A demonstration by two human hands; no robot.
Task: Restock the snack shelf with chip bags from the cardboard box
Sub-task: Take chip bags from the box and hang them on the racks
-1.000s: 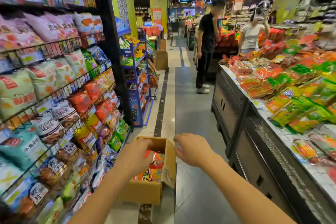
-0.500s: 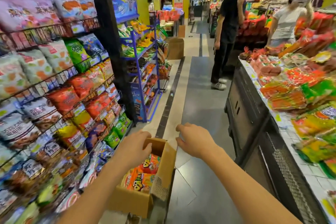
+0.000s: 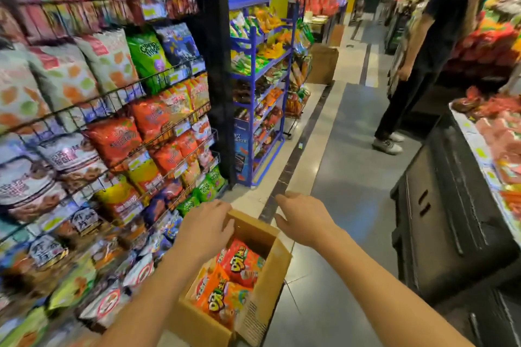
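Note:
An open cardboard box point(image 3: 270, 284) sits on the floor below me, next to the snack shelf point(image 3: 118, 127) on the left. Orange chip bags point(image 3: 239, 262) lie inside it. My left hand point(image 3: 205, 228) hovers over the box's far left corner, fingers curled down, holding nothing. My right hand point(image 3: 301, 220) floats just beyond the box's far right edge with fingers spread and nothing in it. The wire shelf racks are packed with chip bags in orange, green, yellow and white.
A blue display rack point(image 3: 259, 87) stands beyond the snack shelf. A black counter point(image 3: 439, 205) heaped with packets lines the right side. A person in black point(image 3: 417, 59) stands up the aisle. A second cardboard box point(image 3: 324, 65) sits farther along the grey floor.
The view has tipped down and closer to the box. Both hands stay above its far end, with the left hand now lower over the corner.

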